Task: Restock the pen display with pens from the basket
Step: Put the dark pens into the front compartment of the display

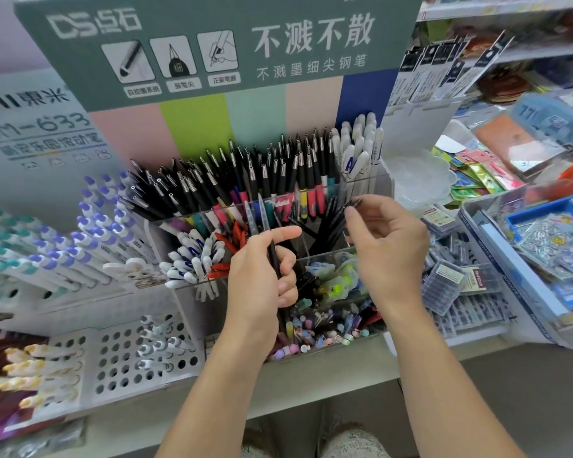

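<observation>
Head view. Stationery shop shelf, crowded; green backing card with printed characters stands behind a clear tiered pen display. Back tier packed with upright black pens. Left hand curled around a small bunch of pens, tips up, over the middle tier. Right hand pinches a thin black pen at the middle tier's right compartment. Basket not identifiable.
</observation>
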The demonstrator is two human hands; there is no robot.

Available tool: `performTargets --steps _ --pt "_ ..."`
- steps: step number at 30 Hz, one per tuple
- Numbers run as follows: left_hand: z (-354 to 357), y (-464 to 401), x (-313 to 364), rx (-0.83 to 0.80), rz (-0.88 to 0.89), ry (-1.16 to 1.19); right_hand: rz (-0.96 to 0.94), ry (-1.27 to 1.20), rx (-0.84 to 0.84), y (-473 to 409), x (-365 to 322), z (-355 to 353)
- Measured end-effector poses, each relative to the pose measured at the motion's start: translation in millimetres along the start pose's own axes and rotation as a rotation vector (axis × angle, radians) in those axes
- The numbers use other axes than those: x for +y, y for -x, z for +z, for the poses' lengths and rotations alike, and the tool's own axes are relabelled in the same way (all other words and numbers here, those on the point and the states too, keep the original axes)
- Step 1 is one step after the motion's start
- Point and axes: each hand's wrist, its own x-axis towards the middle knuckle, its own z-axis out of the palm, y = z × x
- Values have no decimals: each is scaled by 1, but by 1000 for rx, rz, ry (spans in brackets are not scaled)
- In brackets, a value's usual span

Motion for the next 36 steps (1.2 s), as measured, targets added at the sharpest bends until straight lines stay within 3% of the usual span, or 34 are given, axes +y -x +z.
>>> performTargets --steps 9,14,18,24,30,33,36 --pt "3 1 -2 -53 -24 -66 15 79 -137 5 10 13" --pt "1 5 -4 -147 27 -157 34 102 -111 2 9 12" --pt "2 4 -4 -187 43 -145 116 -78 -21 5 -5 8" --pt "8 3 -7 -242 -13 -164 407 -335 -353 5 -28 -5" --pt "8 1 -11 -315 -45 -270 449 -405 -441 6 -23 -9" --pt "9 2 -11 -281 -30 -290 470 -471 -362 5 -22 -11" --pt "9 2 -9 -161 -31 -224 430 -646 -143 -5 -23 -18"
